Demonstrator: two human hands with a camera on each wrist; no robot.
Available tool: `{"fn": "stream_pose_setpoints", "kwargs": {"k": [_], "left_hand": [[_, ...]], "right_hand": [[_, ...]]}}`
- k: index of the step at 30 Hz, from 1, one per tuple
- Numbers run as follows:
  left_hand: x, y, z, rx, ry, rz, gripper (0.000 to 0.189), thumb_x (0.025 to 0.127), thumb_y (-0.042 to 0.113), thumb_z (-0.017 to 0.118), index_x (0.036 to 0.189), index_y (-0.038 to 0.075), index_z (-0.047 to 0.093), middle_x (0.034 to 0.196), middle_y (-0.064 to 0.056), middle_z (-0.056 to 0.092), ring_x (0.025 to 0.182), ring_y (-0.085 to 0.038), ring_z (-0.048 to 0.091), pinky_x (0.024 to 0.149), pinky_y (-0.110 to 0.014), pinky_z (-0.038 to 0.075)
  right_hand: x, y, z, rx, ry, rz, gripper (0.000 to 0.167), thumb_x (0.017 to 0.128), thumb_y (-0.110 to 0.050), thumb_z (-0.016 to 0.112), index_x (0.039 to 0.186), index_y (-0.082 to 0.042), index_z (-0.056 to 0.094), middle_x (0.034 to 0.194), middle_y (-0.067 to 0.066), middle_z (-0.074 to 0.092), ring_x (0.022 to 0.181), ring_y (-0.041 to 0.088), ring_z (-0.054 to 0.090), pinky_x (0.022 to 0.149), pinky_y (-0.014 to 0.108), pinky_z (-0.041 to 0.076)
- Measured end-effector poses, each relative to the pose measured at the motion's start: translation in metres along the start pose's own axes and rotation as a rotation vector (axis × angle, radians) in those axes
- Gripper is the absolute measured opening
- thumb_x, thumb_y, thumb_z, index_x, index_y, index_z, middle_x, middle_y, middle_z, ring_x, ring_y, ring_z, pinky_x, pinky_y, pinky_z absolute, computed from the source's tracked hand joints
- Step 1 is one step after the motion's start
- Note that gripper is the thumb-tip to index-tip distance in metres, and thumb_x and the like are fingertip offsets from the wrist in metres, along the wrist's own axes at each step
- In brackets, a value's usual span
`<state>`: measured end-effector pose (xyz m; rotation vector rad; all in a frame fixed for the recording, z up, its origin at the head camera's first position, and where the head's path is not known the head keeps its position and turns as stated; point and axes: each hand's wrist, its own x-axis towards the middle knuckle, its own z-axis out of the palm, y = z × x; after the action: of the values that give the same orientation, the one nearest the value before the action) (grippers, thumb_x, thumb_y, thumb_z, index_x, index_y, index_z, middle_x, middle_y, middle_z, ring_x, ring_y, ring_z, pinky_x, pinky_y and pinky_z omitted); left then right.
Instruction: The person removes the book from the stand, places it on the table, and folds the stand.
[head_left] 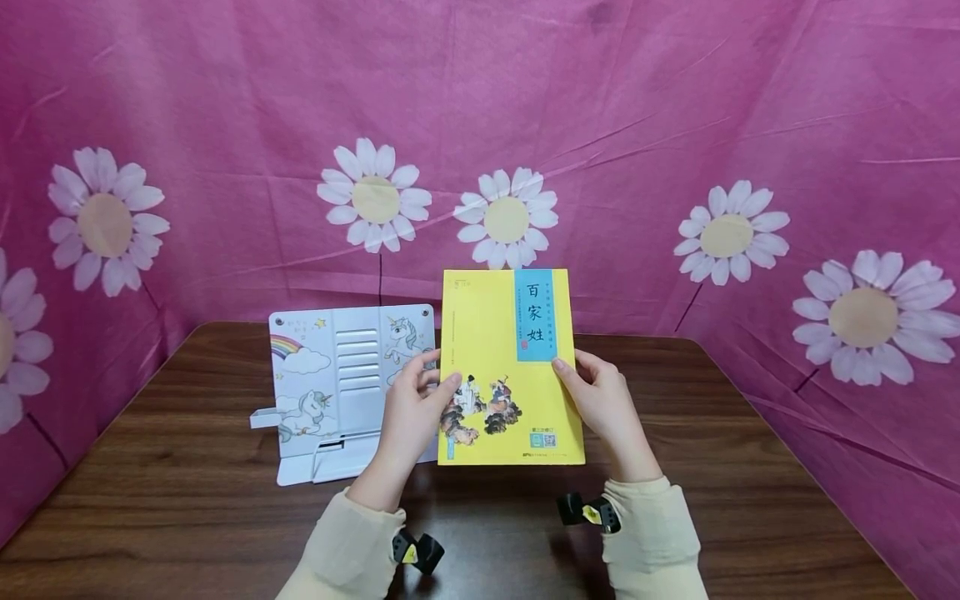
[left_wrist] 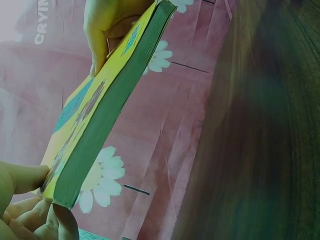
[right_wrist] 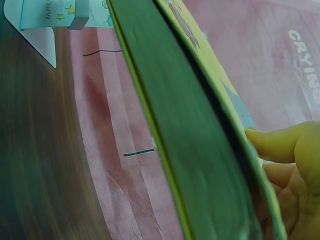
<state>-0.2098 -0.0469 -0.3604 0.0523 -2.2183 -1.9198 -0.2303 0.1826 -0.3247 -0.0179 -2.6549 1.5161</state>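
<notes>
A yellow book [head_left: 495, 350] with a blue title panel is held up above the table, its front cover toward the head camera. My left hand [head_left: 420, 396] grips its left edge, thumb on the cover and fingers behind. On the opposite edge my right hand [head_left: 603, 396] pinches it the same way, thumb near the blue panel. The page edges of the book [left_wrist: 105, 125] show in the left wrist view, between both hands. In the right wrist view the cover of the book [right_wrist: 220, 85] stands slightly apart from the pages near the right hand [right_wrist: 290, 170].
Behind and left of the left hand stands a white book stand [head_left: 318, 383] with unicorn and rainbow pictures, partly covered by that hand and the book. The dark wooden table [head_left: 187, 533] lies below. A pink cloth [head_left: 600, 83] with daisies hangs behind it.
</notes>
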Motion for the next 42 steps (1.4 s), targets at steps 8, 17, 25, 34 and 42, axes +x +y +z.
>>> {"fn": "stream_pose_setpoints", "kwargs": {"k": [8, 17, 25, 34, 42], "left_hand": [[0.0, -0.003, 0.003, -0.001, -0.009, -0.023, 0.049, 0.093, 0.02, 0.069, 0.139, 0.009, 0.054, 0.11, -0.012, 0.073, 0.08, -0.015, 0.069, 0.069, -0.03, 0.058], [-0.001, -0.004, 0.006, 0.006, -0.018, -0.02, 0.047, 0.094, 0.021, 0.067, 0.138, 0.01, 0.055, 0.11, -0.013, 0.073, 0.084, -0.017, 0.069, 0.071, -0.03, 0.057], [-0.002, -0.004, 0.008, 0.008, -0.04, -0.044, 0.049, 0.095, 0.022, 0.066, 0.141, 0.012, 0.052, 0.11, -0.01, 0.073, 0.083, -0.016, 0.069, 0.072, -0.031, 0.057], [-0.003, -0.003, 0.01, 0.082, -0.066, -0.033, 0.054, 0.095, 0.025, 0.066, 0.145, 0.013, 0.05, 0.107, -0.007, 0.073, 0.084, -0.016, 0.065, 0.073, -0.029, 0.05], [-0.003, -0.005, 0.01, 0.134, -0.074, 0.027, 0.051, 0.095, 0.021, 0.066, 0.144, 0.012, 0.052, 0.102, -0.008, 0.073, 0.08, -0.016, 0.058, 0.069, -0.029, 0.047]], "right_hand": [[0.001, 0.003, 0.0, -0.038, -0.02, 0.011, 0.043, 0.102, -0.03, 0.055, 0.134, -0.002, 0.058, 0.102, 0.02, 0.071, 0.072, 0.013, 0.066, 0.062, 0.024, 0.053], [0.0, 0.002, -0.004, -0.034, -0.024, 0.023, 0.043, 0.102, -0.029, 0.055, 0.135, 0.0, 0.057, 0.102, 0.02, 0.071, 0.071, 0.012, 0.066, 0.062, 0.024, 0.054], [0.0, 0.005, -0.007, -0.038, -0.033, 0.035, 0.045, 0.102, -0.03, 0.054, 0.136, -0.001, 0.056, 0.102, 0.02, 0.071, 0.072, 0.012, 0.066, 0.064, 0.025, 0.054], [0.002, 0.009, -0.01, -0.034, -0.051, 0.063, 0.048, 0.102, -0.034, 0.054, 0.138, -0.002, 0.054, 0.101, 0.019, 0.07, 0.073, 0.014, 0.067, 0.066, 0.027, 0.057], [0.002, 0.01, -0.015, -0.056, -0.054, 0.072, 0.048, 0.103, -0.034, 0.053, 0.138, -0.002, 0.054, 0.103, 0.019, 0.07, 0.073, 0.013, 0.066, 0.065, 0.025, 0.055]]}}
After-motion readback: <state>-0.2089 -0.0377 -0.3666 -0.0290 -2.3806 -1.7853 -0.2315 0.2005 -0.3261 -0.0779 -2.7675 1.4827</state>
